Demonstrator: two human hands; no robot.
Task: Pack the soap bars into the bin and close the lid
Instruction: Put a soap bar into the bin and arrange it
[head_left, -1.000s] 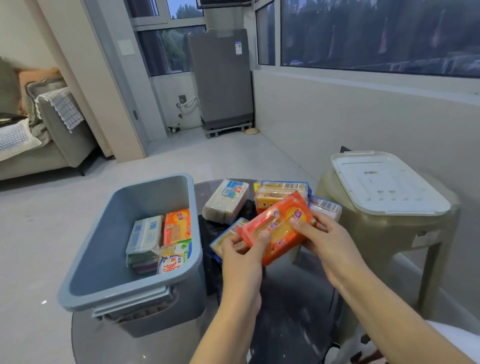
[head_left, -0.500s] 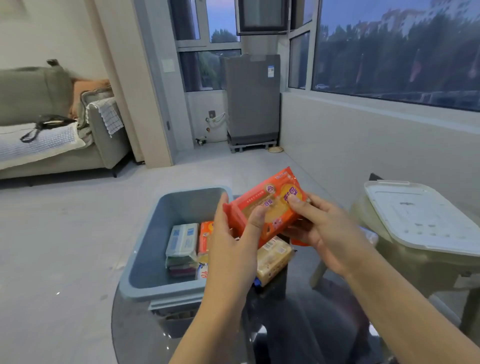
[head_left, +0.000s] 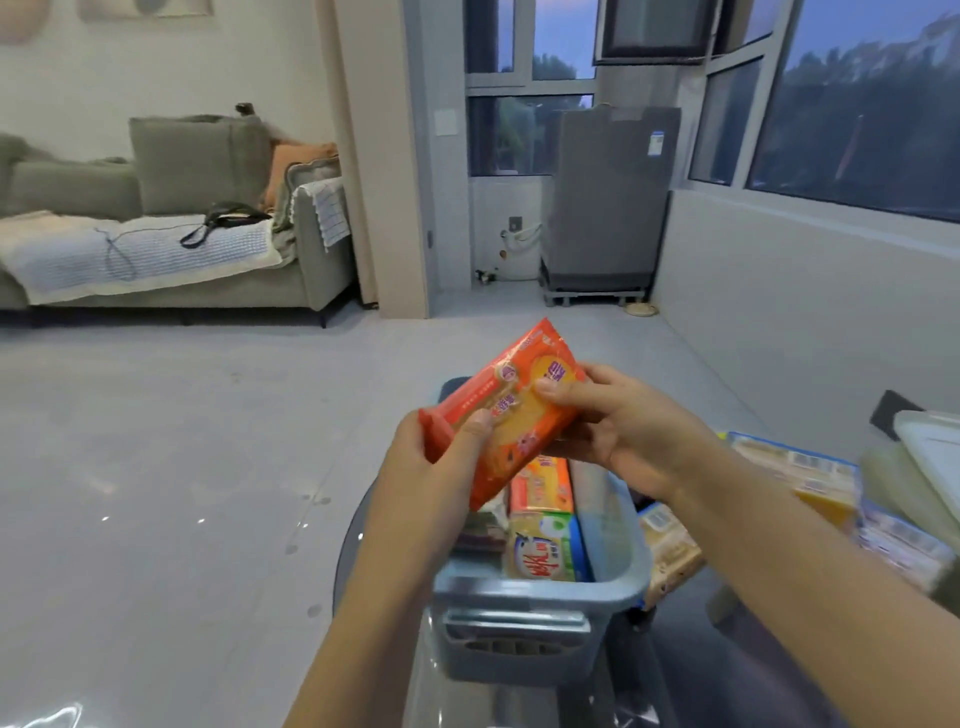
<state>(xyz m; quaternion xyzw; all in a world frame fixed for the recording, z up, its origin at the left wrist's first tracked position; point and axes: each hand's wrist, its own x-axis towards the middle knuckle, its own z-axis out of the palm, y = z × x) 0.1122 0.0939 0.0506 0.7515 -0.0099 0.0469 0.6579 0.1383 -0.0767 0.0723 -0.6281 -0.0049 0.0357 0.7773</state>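
Note:
An orange soap pack (head_left: 511, 415) is held tilted above the grey-blue bin (head_left: 540, 590). My left hand (head_left: 431, 467) grips its lower left end and my right hand (head_left: 618, 421) grips its upper right end. Inside the bin lie an orange soap bar (head_left: 543, 486) and a green and yellow soap bar (head_left: 543, 551); the rest of the bin's inside is hidden behind my hands. More soap bars (head_left: 800, 475) lie on the table to the right of the bin. The white lid (head_left: 932, 452) rests on a stool at the right edge.
The bin stands on a dark round glass table (head_left: 691, 670). A beige soap pack (head_left: 670, 556) leans by the bin's right wall. A grey sofa (head_left: 171, 244) stands far left, a covered appliance (head_left: 605, 208) at the back wall, with open floor between.
Both hands have carried the orange soap pack from the pile on the table to the left and up, over the bin. My head has turned left and lifted.

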